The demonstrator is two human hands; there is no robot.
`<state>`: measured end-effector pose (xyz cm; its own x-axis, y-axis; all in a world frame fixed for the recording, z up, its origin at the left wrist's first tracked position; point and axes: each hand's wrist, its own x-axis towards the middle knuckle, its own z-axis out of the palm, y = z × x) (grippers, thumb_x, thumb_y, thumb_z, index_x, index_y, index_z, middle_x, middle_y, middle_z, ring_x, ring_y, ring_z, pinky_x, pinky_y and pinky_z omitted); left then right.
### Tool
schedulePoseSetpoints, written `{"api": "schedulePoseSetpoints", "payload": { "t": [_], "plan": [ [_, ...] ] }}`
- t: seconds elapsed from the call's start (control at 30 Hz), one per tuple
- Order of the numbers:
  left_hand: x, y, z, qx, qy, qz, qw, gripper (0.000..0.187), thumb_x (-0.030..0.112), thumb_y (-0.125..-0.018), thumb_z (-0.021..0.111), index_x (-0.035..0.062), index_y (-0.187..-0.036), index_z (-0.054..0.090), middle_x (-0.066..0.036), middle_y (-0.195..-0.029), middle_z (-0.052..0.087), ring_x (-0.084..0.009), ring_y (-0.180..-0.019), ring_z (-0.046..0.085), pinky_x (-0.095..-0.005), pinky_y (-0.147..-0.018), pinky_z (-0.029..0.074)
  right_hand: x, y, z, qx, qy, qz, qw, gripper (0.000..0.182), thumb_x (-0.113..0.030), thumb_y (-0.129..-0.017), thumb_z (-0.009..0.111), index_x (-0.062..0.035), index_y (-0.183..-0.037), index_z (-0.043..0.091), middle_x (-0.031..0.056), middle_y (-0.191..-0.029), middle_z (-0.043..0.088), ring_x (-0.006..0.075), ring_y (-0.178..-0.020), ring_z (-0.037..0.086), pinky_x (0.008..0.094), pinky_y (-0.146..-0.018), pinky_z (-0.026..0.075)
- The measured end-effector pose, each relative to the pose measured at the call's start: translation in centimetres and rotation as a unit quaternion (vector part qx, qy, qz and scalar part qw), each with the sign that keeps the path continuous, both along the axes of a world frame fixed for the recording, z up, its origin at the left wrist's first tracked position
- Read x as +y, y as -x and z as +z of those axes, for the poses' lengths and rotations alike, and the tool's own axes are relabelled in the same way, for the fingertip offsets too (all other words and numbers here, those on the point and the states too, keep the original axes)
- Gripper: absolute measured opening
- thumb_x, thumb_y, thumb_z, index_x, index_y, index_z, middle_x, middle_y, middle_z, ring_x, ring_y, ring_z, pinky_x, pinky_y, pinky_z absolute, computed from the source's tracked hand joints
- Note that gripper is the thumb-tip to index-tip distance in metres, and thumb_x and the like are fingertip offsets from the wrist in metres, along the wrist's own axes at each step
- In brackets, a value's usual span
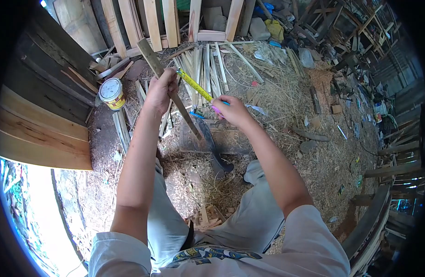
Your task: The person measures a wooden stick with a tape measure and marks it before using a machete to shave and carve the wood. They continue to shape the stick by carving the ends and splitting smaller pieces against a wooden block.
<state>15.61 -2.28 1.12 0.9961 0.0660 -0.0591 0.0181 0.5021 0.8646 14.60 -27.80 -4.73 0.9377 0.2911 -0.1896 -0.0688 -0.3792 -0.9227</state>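
My left hand is closed around a narrow wooden strip, which slants from upper left down toward the middle. In my right hand is a tape measure, its pink and blue case mostly hidden by the fingers. The yellow tape blade stretches out from it, its metal end right beside my left hand. Below the hands a machete with a dark blade and curved handle lies across a wooden block. The strip's lower end overlaps the block in this view.
Thin cut strips lie in a heap ahead. A white and yellow bucket stands at the left, beside leaning boards. Shavings cover the ground. Scrap wood is piled at the far right.
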Motion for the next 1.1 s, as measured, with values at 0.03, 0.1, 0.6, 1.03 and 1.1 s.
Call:
{"api": "schedulePoseSetpoints", "payload": {
  "t": [0.03,0.1,0.6,1.03,1.1],
  "plan": [
    [-0.3,0.1,0.1,0.0,0.0,0.0,1.0,0.021,0.022,-0.097,0.07,0.0142,-0.086,0.054,0.006,-0.072,0.044,-0.0079,-0.06,0.039,-0.0268,-0.059,0.034,0.3,-0.1,0.3,0.02,-0.027,-0.008,0.999,0.039,-0.04,-0.097,0.064,-0.002,-0.096,0.072,0.0045,-0.074,0.068,0.0135,-0.062,0.061,0.0326,-0.062,0.05],
    [-1.0,0.4,0.3,-0.019,-0.089,-0.013,0.996,0.015,0.021,-0.097,0.071,0.0098,-0.094,0.06,0.006,-0.073,0.046,-0.007,-0.06,0.041,-0.0258,-0.057,0.034,0.8,0.0,1.0,0.039,-0.054,-0.016,0.998,0.042,-0.042,-0.099,0.061,-0.0011,-0.095,0.071,0.0048,-0.074,0.067,0.0142,-0.061,0.061,0.0331,-0.063,0.05],
    [-4.8,2.0,-1.0,-0.002,-0.359,-0.154,0.92,0.02,0.023,-0.096,0.075,0.0029,-0.099,0.076,0.005,-0.075,0.06,-0.007,-0.069,0.049,-0.0278,-0.065,0.04,1.2,1.0,2.9,-0.126,-0.072,-0.083,0.986,0.052,-0.039,-0.11,0.036,0.0028,-0.104,0.066,0.0157,-0.089,0.07,0.0226,-0.075,0.071,0.0357,-0.068,0.056],
    [-5.0,1.1,-4.7,-0.005,-0.389,-0.152,0.909,0.02,0.02,-0.088,0.078,0.001,-0.094,0.075,0.002,-0.072,0.06,-0.0099,-0.067,0.052,-0.0307,-0.062,0.043,1.5,-1.3,0.2,-0.151,0.265,-0.007,0.952,0.036,-0.019,-0.101,0.04,0.0069,-0.095,0.064,0.029,-0.099,0.068,0.0419,-0.094,0.069,0.0525,-0.085,0.053],
    [-5.0,1.0,-4.5,0.028,-0.358,-0.135,0.924,0.02,0.02,-0.089,0.077,0.0011,-0.094,0.074,0.002,-0.071,0.058,-0.0102,-0.065,0.05,-0.0312,-0.06,0.041,1.8,-1.1,0.0,-0.151,0.252,-0.041,0.955,0.033,-0.017,-0.101,0.042,0.0067,-0.095,0.064,0.0295,-0.1,0.069,0.0403,-0.094,0.07,0.0521,-0.082,0.055]
  ]
}}
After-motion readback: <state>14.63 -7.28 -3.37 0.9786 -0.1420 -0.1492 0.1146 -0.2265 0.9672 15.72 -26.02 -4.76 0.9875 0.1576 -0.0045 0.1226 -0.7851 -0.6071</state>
